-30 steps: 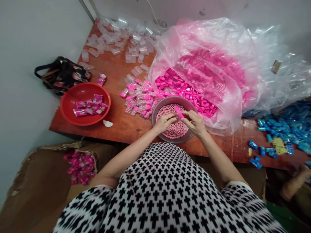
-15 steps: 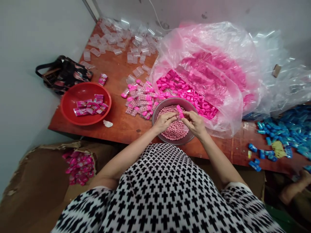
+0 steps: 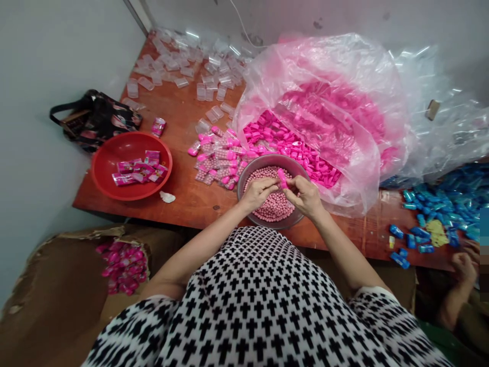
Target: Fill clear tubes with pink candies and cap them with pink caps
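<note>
Over a grey bowl [image 3: 250, 214] of small round pink balls [image 3: 275, 210], my two hands meet at one small plastic container with a bright pink cap [image 3: 282, 178]. My left hand [image 3: 259, 194] pinches its lower part, mostly hidden by the fingers. My right hand [image 3: 307, 198] has its thumb and fingers closed at the cap end. Left of the bowl lies a pile of clear containers filled with pink balls and capped in pink [image 3: 221, 155]. Behind the bowl, loose pink caps [image 3: 294, 148] spill from a large clear plastic bag [image 3: 362, 117].
A red basin [image 3: 100, 176] with several pink packets stands left, beside a dark handbag [image 3: 103, 120]. Empty clear containers [image 3: 183, 61] are scattered at the back. Blue pieces [image 3: 451, 209] lie right, near another person's hand [image 3: 466, 267]. A cardboard box [image 3: 57, 265] holds pink packets below.
The pink cap has tilted and sits lower between my fingers. My hands stay over the bowl. At the right, the other person's hand has moved further into view.
</note>
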